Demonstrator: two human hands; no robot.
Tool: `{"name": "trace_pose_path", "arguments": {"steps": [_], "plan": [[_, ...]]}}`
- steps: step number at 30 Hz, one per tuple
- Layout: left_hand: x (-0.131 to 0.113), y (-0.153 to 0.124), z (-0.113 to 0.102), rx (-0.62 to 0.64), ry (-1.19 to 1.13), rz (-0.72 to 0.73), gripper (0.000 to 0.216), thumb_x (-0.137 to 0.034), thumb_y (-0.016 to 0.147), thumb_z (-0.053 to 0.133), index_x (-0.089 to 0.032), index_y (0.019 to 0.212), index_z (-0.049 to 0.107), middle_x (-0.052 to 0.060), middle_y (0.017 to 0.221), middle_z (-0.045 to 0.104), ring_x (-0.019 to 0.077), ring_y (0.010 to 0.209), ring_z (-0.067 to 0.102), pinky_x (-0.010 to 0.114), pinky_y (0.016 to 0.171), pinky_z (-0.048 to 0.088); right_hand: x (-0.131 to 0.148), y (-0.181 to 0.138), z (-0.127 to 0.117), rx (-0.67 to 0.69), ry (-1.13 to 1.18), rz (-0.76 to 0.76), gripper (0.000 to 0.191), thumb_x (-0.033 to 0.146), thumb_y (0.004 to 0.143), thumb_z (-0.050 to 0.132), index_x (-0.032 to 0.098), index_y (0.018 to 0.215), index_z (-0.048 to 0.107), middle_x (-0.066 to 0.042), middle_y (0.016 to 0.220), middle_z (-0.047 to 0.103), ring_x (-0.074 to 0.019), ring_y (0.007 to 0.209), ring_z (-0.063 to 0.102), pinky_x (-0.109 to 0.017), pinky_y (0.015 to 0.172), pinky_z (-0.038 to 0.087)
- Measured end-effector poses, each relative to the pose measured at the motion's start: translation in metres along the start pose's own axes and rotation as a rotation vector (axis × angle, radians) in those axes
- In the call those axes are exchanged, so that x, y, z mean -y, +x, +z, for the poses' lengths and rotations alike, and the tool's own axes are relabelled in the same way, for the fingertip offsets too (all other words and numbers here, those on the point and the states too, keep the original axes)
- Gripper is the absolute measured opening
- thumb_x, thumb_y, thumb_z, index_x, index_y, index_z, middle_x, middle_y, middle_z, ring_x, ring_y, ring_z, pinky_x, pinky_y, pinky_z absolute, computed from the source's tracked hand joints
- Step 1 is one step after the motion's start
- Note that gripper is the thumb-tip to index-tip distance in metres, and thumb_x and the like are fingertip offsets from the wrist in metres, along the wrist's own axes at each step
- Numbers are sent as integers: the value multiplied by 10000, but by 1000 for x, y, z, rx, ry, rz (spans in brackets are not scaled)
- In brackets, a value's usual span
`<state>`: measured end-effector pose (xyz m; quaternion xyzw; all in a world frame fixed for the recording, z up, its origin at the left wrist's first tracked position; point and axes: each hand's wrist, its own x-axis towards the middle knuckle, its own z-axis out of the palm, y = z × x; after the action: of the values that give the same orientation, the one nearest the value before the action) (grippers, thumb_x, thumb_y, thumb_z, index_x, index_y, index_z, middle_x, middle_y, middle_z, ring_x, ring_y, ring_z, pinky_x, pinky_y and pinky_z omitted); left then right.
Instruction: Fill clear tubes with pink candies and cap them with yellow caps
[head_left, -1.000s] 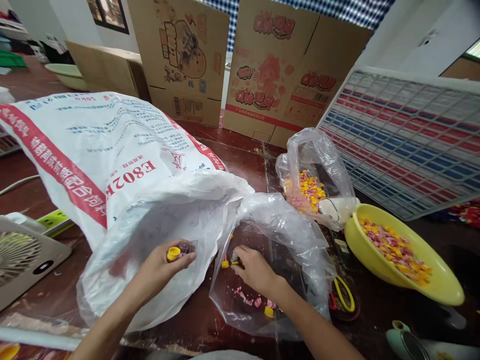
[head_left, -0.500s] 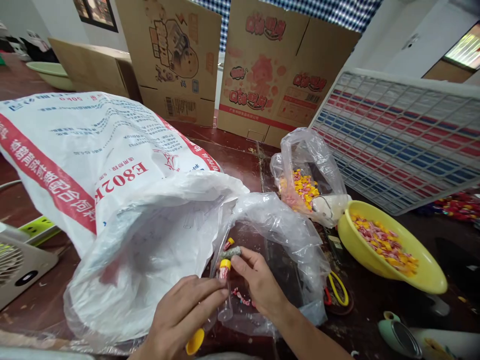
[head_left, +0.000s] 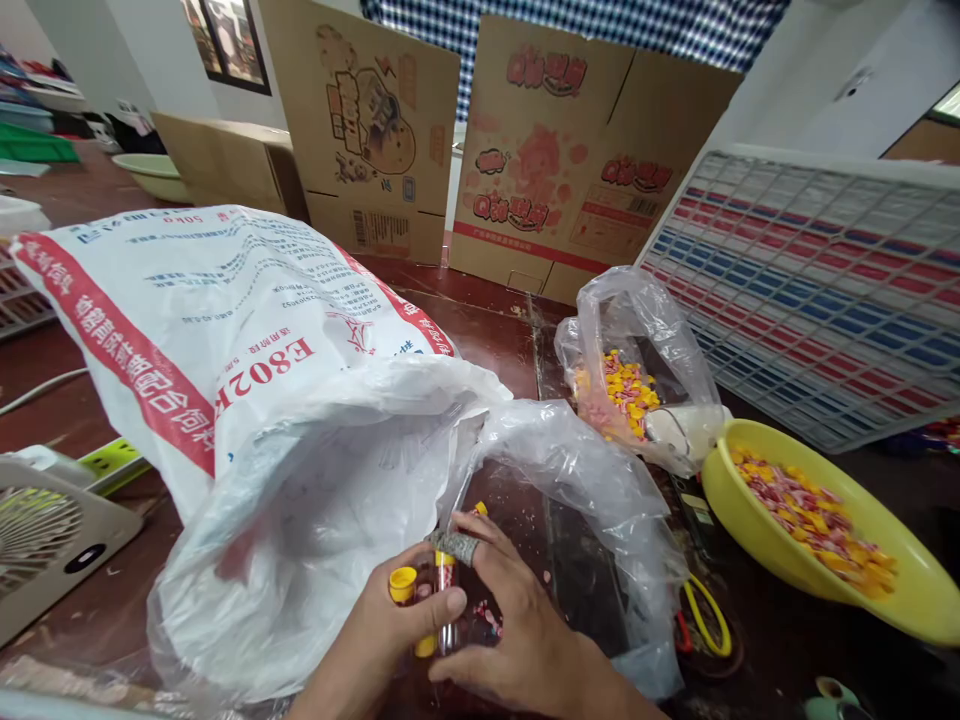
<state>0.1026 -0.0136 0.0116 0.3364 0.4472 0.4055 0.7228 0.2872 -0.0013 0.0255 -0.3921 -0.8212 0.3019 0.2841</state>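
The left hand (head_left: 397, 625) and right hand (head_left: 517, 640) met over a clear plastic bag (head_left: 592, 500), together gripping small clear tubes with yellow caps (head_left: 427, 600). A large white woven sack with red print (head_left: 225, 330) lay beside them. A yellow plastic bowl of pink and yellow candies (head_left: 892, 610) stood to the right.

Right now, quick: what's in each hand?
Left hand: closed on a yellow cap.
Right hand: closed on a small clear tube.
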Motion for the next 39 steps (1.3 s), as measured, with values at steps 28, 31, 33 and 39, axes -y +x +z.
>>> {"name": "trace_pose_path", "arguments": {"steps": [28, 31, 33, 39], "plan": [[-70, 93, -65, -390, 1286, 94, 332, -331, 840, 634, -107, 1083, 672, 136, 952, 750, 284, 881, 700, 358, 753, 519, -75, 15, -26, 88, -498, 244, 162, 132, 952, 562, 193, 1063, 662, -98, 1113, 691, -235, 983, 668, -348, 852, 525], [-71, 49, -67, -195, 1073, 158, 309, -423, 802, 639, -180, 988, 683, 63, 939, 761, 226, 843, 691, 278, 733, 507, -83, 19, -12, 174, -447, 214, 225, 48, 867, 629, 202, 1025, 674, -80, 1110, 708, -228, 1013, 667, -326, 869, 517], [-62, 22, -62, -63, 872, 171, 280, -436, 758, 681, -196, 903, 681, 29, 868, 742, 195, 769, 653, 255, 685, 488, -84, 21, -7, 174, -415, 206, 176, 41, 862, 637, 196, 941, 661, -58, 985, 718, -217, 951, 671, -306, 831, 514], [-19, -21, -31, -28, 646, 115, 134, -250, 630, 685, -198, 740, 628, -51, 639, 574, 131, 603, 471, 221, 564, 366, -63, 8, -29, 6, -283, 203, 71, 141, 895, 665, 186, 932, 624, -27, 915, 676, -188, 847, 650, -296, 763, 525]]}}
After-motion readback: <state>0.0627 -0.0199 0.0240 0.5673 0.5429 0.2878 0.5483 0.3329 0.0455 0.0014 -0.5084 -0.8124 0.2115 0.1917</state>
